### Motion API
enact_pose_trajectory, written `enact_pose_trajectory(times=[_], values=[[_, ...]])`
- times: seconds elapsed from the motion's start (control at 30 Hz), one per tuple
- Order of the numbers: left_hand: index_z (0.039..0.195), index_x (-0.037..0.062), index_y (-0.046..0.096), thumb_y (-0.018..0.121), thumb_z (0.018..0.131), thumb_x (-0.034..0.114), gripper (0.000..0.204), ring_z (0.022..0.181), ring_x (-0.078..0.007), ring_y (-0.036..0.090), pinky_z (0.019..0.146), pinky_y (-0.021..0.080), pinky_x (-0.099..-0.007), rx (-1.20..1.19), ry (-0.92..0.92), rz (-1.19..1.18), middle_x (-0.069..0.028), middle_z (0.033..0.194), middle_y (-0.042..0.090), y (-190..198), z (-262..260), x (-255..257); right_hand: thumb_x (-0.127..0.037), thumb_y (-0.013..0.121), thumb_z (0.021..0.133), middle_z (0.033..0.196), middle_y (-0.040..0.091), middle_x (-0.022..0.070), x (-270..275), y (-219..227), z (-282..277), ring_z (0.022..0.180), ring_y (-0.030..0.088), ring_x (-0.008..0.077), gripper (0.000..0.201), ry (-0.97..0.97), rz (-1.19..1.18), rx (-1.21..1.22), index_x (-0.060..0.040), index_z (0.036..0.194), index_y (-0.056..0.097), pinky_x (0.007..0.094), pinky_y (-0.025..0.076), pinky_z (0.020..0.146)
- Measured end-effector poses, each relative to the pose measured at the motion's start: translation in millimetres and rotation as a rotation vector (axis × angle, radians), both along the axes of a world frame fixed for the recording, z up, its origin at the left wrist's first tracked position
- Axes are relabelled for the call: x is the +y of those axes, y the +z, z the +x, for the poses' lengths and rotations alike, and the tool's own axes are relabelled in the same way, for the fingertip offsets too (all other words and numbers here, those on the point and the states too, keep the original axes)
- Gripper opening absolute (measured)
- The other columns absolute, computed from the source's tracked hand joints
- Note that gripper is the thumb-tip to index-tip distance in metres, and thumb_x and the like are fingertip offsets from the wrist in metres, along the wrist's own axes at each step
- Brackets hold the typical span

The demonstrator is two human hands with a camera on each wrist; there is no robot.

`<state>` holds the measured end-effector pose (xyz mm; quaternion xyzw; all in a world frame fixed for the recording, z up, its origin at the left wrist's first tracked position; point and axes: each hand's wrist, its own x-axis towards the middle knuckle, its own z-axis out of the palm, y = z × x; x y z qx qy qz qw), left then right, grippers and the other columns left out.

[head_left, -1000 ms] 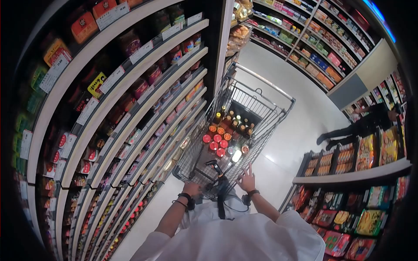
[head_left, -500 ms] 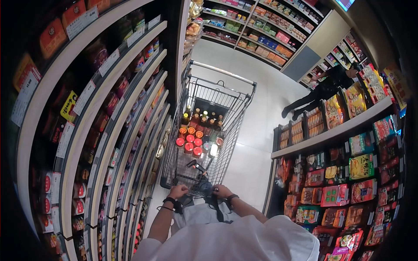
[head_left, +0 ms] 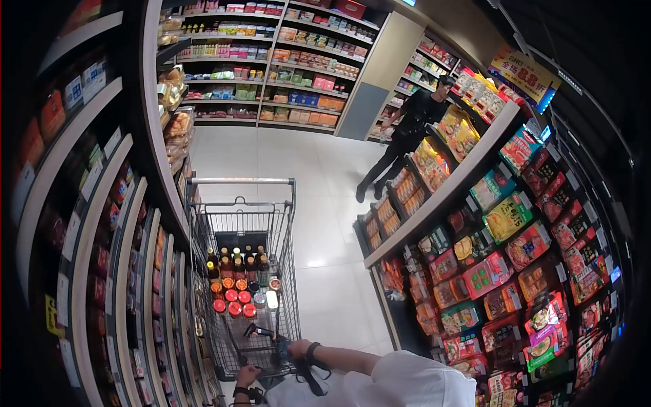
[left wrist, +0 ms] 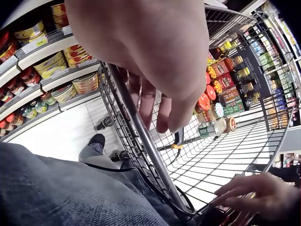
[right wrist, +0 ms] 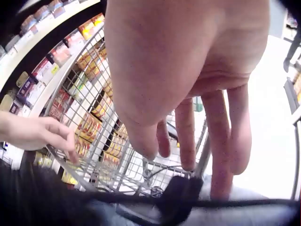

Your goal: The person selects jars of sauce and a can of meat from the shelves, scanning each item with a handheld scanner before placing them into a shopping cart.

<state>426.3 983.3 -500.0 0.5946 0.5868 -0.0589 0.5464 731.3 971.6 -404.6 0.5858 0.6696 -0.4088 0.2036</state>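
A wire shopping cart [head_left: 241, 181] stands in front of me. My left hand [left wrist: 155, 52] is over its near rim [left wrist: 141, 127], the relaxed fingers hanging down on the basket side. My right hand [head_left: 297, 349] is by the near right corner; in the right wrist view its fingers [right wrist: 186, 136] hang nearly straight. Inside the cart, dark bottles [head_left: 263, 261] with labels stand at the far end. Nearer are jars with orange lids and several red-lidded jars [head_left: 234, 309]. A black handle with an orange band [left wrist: 178, 136] lies closer to my hands.
Shelves of packaged goods [head_left: 98, 224] run close along the cart's left side. To the right is a case of bagged food [head_left: 488, 271]. A person in dark clothes [head_left: 407, 129] stands beyond it. Pale tiled floor [head_left: 332, 271] lies between cart and case.
In the head view the scene has swung left and down, showing more of the right case and back shelves. My right hand's spread fingers have drawn together as it came to the near rim.
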Motion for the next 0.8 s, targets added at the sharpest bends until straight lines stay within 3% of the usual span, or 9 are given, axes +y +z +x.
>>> enact_pose_trajectory(times=[0.1,0.17,0.23,0.33,0.37,0.4,0.6,0.73,0.8], values=[[0.081,0.0153,0.073,0.075,0.077,0.042,0.027,0.087,-0.0275,0.071,0.086,0.051,-0.0431,0.18,0.023,0.008,-0.0066,0.08,0.073,12,15,-2,-0.024,0.065,0.08,0.096,0.074,0.0168,56,3,0,0.092,0.071,0.0352,0.025,-0.088,0.075,0.052,-0.008,0.097,0.074,0.0454,0.057,0.082],[0.08,0.0165,0.073,0.074,0.077,0.041,0.025,0.087,-0.0311,0.07,0.091,0.047,-0.0489,0.287,0.07,0.242,-0.0075,0.077,0.073,-44,21,-26,-0.026,0.064,0.082,0.093,0.073,0.0203,92,-3,6,0.092,0.07,0.0378,0.026,-0.297,0.147,0.161,-0.0068,0.095,0.075,0.0461,0.056,0.082],[0.093,0.0157,0.075,0.068,0.08,0.039,0.028,0.09,-0.0284,0.068,0.093,0.045,-0.0519,0.457,-0.042,0.126,-0.0059,0.086,0.073,49,43,-9,-0.035,0.064,0.083,0.098,0.072,0.0222,130,-53,12,0.094,0.07,0.0384,0.036,-0.432,0.238,0.167,-0.0046,0.098,0.074,0.0483,0.055,0.085],[0.094,0.0194,0.073,0.066,0.078,0.041,0.028,0.09,-0.0312,0.067,0.09,0.044,-0.0535,0.396,-0.093,0.443,-0.0086,0.083,0.071,-69,17,-66,-0.039,0.06,0.088,0.109,0.072,0.0189,163,-111,25,0.1,0.071,0.0337,0.04,-0.445,0.09,0.11,-0.0055,0.106,0.073,0.0458,0.056,0.087],[0.092,0.019,0.072,0.066,0.079,0.04,0.025,0.088,-0.0316,0.067,0.089,0.044,-0.0521,0.52,-0.05,0.357,-0.0106,0.083,0.07,45,48,-28,-0.04,0.059,0.09,0.109,0.073,0.0164,169,-136,25,0.101,0.071,0.0316,0.04,-0.593,0.047,0.087,-0.007,0.109,0.073,0.0435,0.056,0.087],[0.091,0.0185,0.072,0.066,0.079,0.039,0.024,0.088,-0.0309,0.067,0.09,0.042,-0.0506,0.496,-0.025,0.366,-0.0118,0.082,0.071,62,52,-21,-0.04,0.06,0.09,0.116,0.071,0.0164,174,-148,26,0.11,0.067,0.0326,0.042,-0.497,0.095,-0.019,-0.0084,0.115,0.071,0.0443,0.054,0.093],[0.08,0.0157,0.069,0.063,0.082,0.03,0.015,0.077,-0.029,0.066,0.083,0.042,-0.0444,0.57,0.013,0.361,-0.0075,0.071,0.07,63,62,-12,-0.037,0.066,0.088,0.158,0.017,0.029,155,-282,33,0.122,0.058,0.045,0.064,-0.742,-0.188,0.01,-0.038,0.148,0.042,0.0491,0.052,0.101],[0.079,0.0154,0.068,0.061,0.082,0.028,0.015,0.075,-0.0291,0.066,0.081,0.043,-0.0438,0.618,0.038,0.357,-0.0072,0.069,0.069,59,66,-8,-0.033,0.069,0.087,0.157,0.02,0.0269,146,-306,36,0.116,0.062,0.0423,0.07,-0.671,-0.15,-0.053,-0.0424,0.15,0.039,0.0464,0.054,0.097],[0.078,0.0156,0.068,0.061,0.082,0.028,0.014,0.076,-0.0296,0.066,0.082,0.043,-0.045,0.619,0.052,0.333,-0.0076,0.068,0.068,56,66,-9,-0.03,0.07,0.086,0.157,0.019,0.0261,155,-253,32,0.115,0.062,0.0421,0.073,-0.676,-0.092,-0.062,-0.0433,0.15,0.037,0.0464,0.055,0.095]])
